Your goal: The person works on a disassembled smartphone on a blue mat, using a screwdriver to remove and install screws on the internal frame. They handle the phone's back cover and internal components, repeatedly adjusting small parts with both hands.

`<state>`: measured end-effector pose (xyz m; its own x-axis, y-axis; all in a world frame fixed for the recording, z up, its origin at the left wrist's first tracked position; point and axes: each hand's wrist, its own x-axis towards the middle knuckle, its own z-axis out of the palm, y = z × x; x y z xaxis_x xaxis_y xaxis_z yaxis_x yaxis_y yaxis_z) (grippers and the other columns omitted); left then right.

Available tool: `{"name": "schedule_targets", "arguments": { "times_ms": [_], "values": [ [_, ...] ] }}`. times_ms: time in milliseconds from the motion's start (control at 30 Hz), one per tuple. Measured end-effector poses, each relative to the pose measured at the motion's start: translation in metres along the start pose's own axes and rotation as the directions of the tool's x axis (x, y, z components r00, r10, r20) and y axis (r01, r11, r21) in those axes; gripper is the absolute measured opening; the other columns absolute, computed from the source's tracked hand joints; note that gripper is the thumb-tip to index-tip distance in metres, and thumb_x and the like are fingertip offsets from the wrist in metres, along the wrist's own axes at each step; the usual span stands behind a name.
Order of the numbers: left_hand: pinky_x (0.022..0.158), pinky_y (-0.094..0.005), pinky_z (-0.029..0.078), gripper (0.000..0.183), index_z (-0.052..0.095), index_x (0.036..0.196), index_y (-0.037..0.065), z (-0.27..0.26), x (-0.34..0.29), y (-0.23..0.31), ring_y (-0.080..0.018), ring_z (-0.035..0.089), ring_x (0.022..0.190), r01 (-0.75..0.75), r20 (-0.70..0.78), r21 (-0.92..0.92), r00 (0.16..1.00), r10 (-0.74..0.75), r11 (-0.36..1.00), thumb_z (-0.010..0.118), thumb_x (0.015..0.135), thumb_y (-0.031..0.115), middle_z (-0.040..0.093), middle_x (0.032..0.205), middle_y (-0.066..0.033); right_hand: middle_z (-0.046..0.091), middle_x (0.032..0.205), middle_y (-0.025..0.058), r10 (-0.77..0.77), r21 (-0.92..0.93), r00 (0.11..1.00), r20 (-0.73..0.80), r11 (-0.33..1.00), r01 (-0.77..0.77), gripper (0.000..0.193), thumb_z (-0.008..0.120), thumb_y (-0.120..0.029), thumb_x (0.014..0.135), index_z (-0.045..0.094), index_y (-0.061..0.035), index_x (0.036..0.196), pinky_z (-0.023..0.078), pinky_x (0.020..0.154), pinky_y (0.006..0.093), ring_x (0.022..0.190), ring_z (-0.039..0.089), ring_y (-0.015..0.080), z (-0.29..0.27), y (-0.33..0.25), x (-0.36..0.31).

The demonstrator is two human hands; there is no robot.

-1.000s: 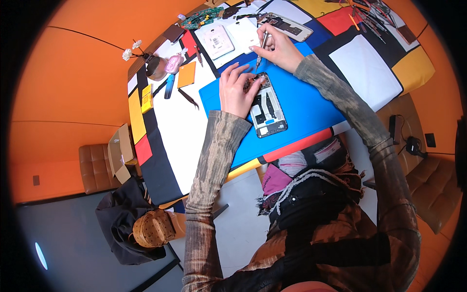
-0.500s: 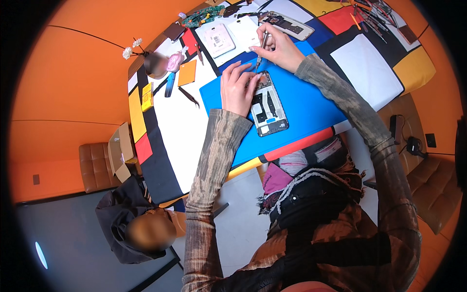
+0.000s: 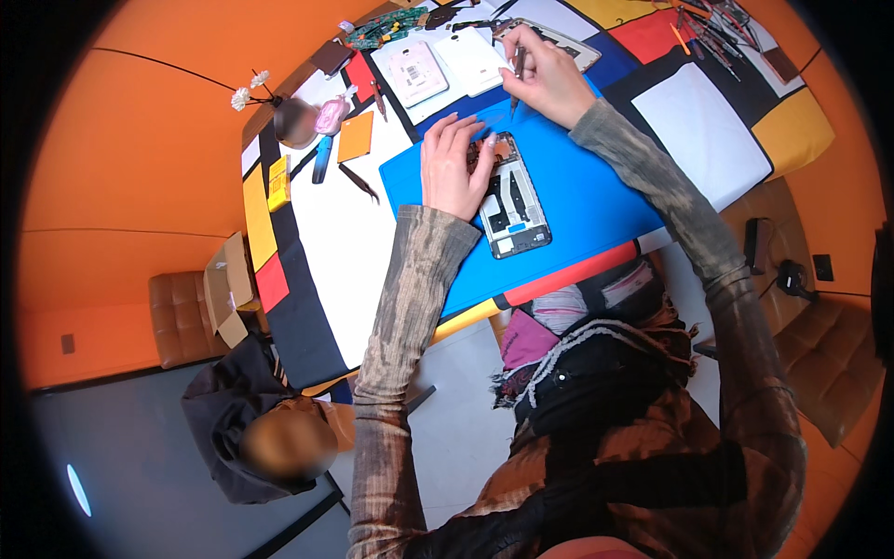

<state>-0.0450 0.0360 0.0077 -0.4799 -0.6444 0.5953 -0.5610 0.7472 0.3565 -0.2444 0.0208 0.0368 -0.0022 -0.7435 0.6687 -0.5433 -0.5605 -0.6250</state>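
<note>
An opened smartphone [image 3: 515, 212] with its inner frame showing lies on the blue mat [image 3: 596, 191]. My left hand [image 3: 452, 174] rests at its upper left corner, the thumb on the phone's edge and the other fingers reaching past it over the mat. Part of that corner is hidden under the hand. Above the phone's top end, my right hand [image 3: 549, 84] is closed round a thin dark screwdriver [image 3: 517, 79], gripped by thumb and fingers. The screwdriver points down, its tip apart from the phone, over the mat.
Beyond the mat lie a pale phone [image 3: 413, 74], a white panel [image 3: 475, 61] and green circuit boards [image 3: 386, 28]. Tweezers [image 3: 358, 183], an orange card [image 3: 355, 137] and a yellow pack [image 3: 279, 183] are on the left. Another person [image 3: 233, 410] is at lower left; several tools [image 3: 712, 37] lie far right.
My right hand and the screwdriver have moved a little to the right, and the tip has come away from the phone's top end. My left hand stays at the phone's corner.
</note>
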Motion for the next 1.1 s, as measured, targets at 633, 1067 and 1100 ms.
{"name": "schedule_targets", "arguments": {
  "times_ms": [633,1067,1100],
  "values": [
    [0.101,-0.0399,0.036,0.021,0.064,0.102,0.004,0.005,-0.004,-0.006,-0.0303,0.047,0.118,0.003,0.037,0.051,0.999,-0.005,0.999,0.06,0.083,0.012,0.061,0.114,-0.0104,0.048,0.053,-0.0057,-0.231,-0.167,0.961,0.15,0.952,0.256,0.019,0.064,-0.015,0.082,0.049,-0.0129,0.092,0.039,0.081,0.0297,0.052,0.049,0.0105,0.001,-0.01,-0.028],
    [0.1,-0.0419,0.036,0.021,0.066,0.099,0.006,0.003,-0.002,-0.005,-0.0317,0.046,0.118,-0.011,0.051,-0.05,0.999,0.013,0.999,0.061,0.08,0.012,0.06,0.116,-0.0101,0.047,0.063,-0.0007,-0.143,-0.119,0.976,0.163,0.979,0.163,0.023,0.069,-0.012,0.081,0.05,-0.0076,0.093,0.039,0.055,0.0241,0.061,0.044,0.0102,-0.002,-0.012,-0.029],
    [0.1,-0.0419,0.035,0.02,0.067,0.098,0.007,0.002,-0.002,-0.003,-0.0316,0.046,0.118,-0.013,0.053,-0.09,0.998,0.018,0.996,0.062,0.079,0.012,0.06,0.116,-0.0093,0.047,0.062,-0.0009,-0.138,-0.103,0.978,0.154,0.983,0.155,0.023,0.069,-0.012,0.081,0.049,-0.0075,0.093,0.039,0.053,0.0232,0.06,0.044,0.0091,-0.002,-0.012,-0.029]
  ]
}}
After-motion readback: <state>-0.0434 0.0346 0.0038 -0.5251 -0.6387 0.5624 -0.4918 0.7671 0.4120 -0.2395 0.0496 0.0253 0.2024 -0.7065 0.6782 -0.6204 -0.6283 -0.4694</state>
